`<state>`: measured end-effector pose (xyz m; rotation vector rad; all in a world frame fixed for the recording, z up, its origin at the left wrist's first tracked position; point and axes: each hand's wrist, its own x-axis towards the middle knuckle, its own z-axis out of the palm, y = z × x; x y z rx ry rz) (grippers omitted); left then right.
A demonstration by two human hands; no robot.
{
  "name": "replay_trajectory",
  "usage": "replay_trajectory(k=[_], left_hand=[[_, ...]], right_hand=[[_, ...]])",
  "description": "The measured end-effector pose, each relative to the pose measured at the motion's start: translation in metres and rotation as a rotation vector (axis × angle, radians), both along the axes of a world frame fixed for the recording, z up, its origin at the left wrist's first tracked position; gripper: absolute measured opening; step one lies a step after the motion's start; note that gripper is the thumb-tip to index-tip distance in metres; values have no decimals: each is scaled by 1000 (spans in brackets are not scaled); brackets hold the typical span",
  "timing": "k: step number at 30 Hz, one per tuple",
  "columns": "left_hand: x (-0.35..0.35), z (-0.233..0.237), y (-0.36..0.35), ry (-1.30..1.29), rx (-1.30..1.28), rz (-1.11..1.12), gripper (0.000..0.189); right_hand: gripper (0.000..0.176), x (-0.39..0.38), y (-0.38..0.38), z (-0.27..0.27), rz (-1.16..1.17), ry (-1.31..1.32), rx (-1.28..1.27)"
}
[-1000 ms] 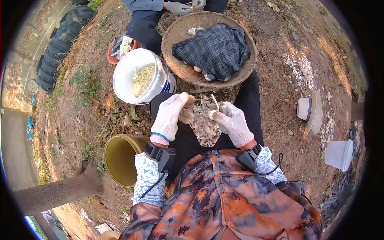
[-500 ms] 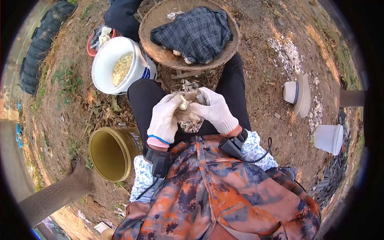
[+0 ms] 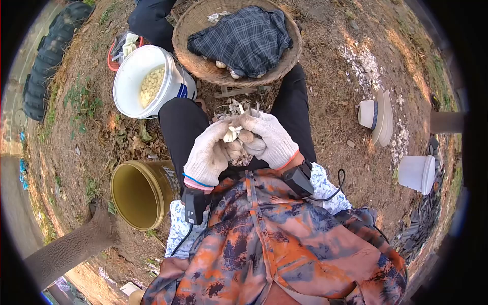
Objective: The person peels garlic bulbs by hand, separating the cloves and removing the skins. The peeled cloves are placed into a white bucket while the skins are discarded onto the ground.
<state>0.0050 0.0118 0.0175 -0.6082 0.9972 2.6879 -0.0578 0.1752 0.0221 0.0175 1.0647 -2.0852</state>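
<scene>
Both of my hands wear off-white knit gloves and meet between my knees. My left hand [image 3: 207, 156] is closed, pinching a pale garlic piece [image 3: 232, 134] with loose, papery skin between thumb and fingers. Against it, my right hand [image 3: 270, 140] is curled, its fingertips touching the garlic. A thin pale tip [image 3: 241, 109] sticks up by the right fingers; whatever the right hand grips is mostly hidden. Garlic skins [image 3: 241, 161] lie below the hands. A white bucket [image 3: 122, 84] at the left contains peeled garlic cloves [image 3: 152, 87].
Ahead is a wicker basket [image 3: 184, 43] with a dark checked cloth [image 3: 244, 40] over garlic bulbs. Beside my left leg lies a tipped yellow-brown bucket [image 3: 152, 185]. At the right are a straw hat [image 3: 382, 119] and a white tub [image 3: 414, 174]. Another person's dark-clothed leg [image 3: 151, 23] shows top left.
My right hand has turned and its fingers have curled in closer to the garlic. The garlic piece now shows more of its pale side. A grey flat edge by the right thumb is no longer visible.
</scene>
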Motion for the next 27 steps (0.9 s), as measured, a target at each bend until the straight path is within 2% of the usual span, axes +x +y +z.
replay_trajectory(k=[1,3,8,12,14,15,17,18,19,21,22,23,25,26,27], left_hand=[[1,-4,-2,-75,57,24,31],[3,-12,-5,-152,115,50,28],[5,-23,-11,-132,153,0,23],[4,-22,-8,-177,153,44,22],[1,-21,-7,-207,153,72,22],[1,-16,-6,-205,153,74,22],[1,-4,-5,-142,8,33,23],[1,-5,-4,-142,10,36,23],[1,-7,-3,-120,-47,60,23],[0,-8,1,-94,-104,76,22],[0,-8,3,-93,-179,54,21],[0,-7,5,-92,-255,34,20],[-1,3,5,-100,-264,44,18],[0,7,4,-101,-215,25,19],[1,9,2,-101,-166,4,19]], right_hand=[[20,0,3,-5,74,-143,-228],[20,6,4,-10,56,-190,-185],[19,7,3,-22,76,-378,-368],[19,0,2,-27,126,-278,-349],[19,-4,-3,-12,-93,215,317],[19,-6,-3,-15,-91,218,316],[33,-10,-1,-27,-378,920,711],[35,-5,0,-10,-380,770,654],[35,-2,0,-1,-379,768,655],[34,1,1,7,-100,919,676],[33,1,-2,-7,-81,1067,725],[30,1,-2,-10,-47,1072,751],[25,-5,0,-18,34,742,558],[25,-7,5,-20,36,743,557],[23,-9,10,-19,82,312,238]])
